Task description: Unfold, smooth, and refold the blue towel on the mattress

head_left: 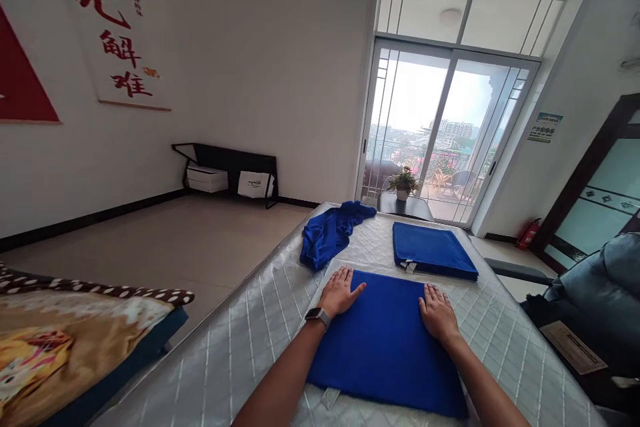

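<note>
A flat blue folded cloth lies in front of me on a quilted, plastic-covered mattress. My left hand rests flat on its far left corner, fingers stretched out. On the far right edge my right hand lies palm down, its fingers extended too. A white tag pokes out from the cloth's near edge. Beyond my right hand sits a neat stack of folded blue cloth, also with a white tag. A crumpled blue cloth lies loose past my left hand.
A bed with a patterned blanket stands at the left. Behind the mattress, a potted plant stands on a dark chair or small table before the sliding glass doors. A dark padded chair is close on the right.
</note>
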A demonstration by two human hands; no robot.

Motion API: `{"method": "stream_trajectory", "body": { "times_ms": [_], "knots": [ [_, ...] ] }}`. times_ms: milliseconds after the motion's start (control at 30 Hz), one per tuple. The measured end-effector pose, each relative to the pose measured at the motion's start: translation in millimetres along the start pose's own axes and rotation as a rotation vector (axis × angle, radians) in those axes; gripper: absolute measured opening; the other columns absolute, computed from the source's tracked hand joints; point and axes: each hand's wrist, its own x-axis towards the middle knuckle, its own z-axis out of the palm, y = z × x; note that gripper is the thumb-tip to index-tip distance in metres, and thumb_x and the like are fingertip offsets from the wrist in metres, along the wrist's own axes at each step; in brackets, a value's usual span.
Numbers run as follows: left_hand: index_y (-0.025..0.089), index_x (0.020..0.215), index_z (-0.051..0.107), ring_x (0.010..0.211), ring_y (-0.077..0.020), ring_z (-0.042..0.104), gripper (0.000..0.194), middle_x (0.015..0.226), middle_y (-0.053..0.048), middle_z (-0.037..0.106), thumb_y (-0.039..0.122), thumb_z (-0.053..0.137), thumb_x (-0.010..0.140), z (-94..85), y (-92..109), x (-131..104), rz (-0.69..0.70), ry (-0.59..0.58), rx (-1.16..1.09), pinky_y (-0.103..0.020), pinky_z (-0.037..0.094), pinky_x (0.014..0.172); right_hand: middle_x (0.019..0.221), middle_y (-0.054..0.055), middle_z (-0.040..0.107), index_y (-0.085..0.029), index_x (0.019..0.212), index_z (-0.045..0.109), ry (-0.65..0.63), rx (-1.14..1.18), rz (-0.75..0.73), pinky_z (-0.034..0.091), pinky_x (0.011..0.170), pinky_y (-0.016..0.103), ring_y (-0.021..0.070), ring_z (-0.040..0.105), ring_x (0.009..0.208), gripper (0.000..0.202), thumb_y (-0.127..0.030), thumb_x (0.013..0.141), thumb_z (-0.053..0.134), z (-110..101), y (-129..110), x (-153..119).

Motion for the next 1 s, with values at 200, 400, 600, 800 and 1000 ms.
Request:
{"method": "stream_trajectory", "body": {
  "times_ms": [200, 400, 600, 800, 1000],
  "knots": [
    [0.007, 0.152, 0.034, 0.151, -0.0295, 0.022, 0.093, 0.160, -0.018, 0.031, 0.075, 0.017, 0.092, 6.1, -3.8, 1.9, 0.024, 0.029, 0.002, -0.045, 0.018, 0.122, 0.163, 0.008, 0.022, -0.011, 0.157, 0.024, -0.076, 0.066, 0.018, 0.012, 0.122, 0.040, 0.0205, 0.015, 0.151, 0.063, -0.040, 0.101, 0.020, -5.4, -3.4, -26.8],
    [0.009, 0.153, 0.034, 0.151, -0.0288, 0.022, 0.092, 0.160, -0.017, 0.033, 0.075, 0.015, 0.092, 8.4, -5.6, 3.1, 0.024, 0.033, 0.022, -0.044, 0.018, 0.122, 0.165, 0.006, 0.014, -0.011, 0.158, 0.015, -0.107, 0.165, 0.020, 0.009, 0.122, 0.038, 0.0192, 0.007, 0.152, 0.070, -0.050, 0.100, 0.019, 5.6, -3.3, -44.2],
    [0.008, 0.153, 0.032, 0.151, -0.0282, 0.022, 0.090, 0.161, -0.017, 0.031, 0.073, 0.015, 0.094, 10.2, -7.1, 5.2, 0.031, 0.004, 0.076, -0.044, 0.019, 0.121, 0.165, 0.006, 0.012, -0.011, 0.158, 0.015, -0.094, 0.209, 0.022, 0.005, 0.122, 0.039, 0.0191, 0.006, 0.152, 0.070, -0.049, 0.100, 0.018, 5.5, -3.8, -45.5],
    [0.006, 0.149, 0.041, 0.148, -0.0309, 0.029, 0.082, 0.157, -0.020, 0.038, 0.066, 0.016, 0.098, 5.2, 10.9, 6.1, 0.047, 0.104, 0.177, -0.046, 0.021, 0.122, 0.165, 0.007, 0.013, -0.011, 0.158, 0.016, -0.082, 0.253, 0.023, 0.005, 0.122, 0.039, 0.0193, 0.007, 0.152, 0.069, -0.047, 0.099, 0.020, 5.0, -2.8, -46.1],
    [0.014, 0.148, 0.045, 0.143, -0.0283, 0.040, 0.070, 0.152, -0.015, 0.048, 0.060, 0.022, 0.100, 30.7, 112.9, 3.2, 0.279, 0.060, 0.065, -0.044, 0.032, 0.117, 0.165, 0.009, 0.015, -0.009, 0.157, 0.019, -0.062, 0.271, 0.020, 0.005, 0.122, 0.041, 0.0211, 0.008, 0.152, 0.070, -0.046, 0.098, 0.022, 6.8, -2.3, -45.8]
  ]
}}
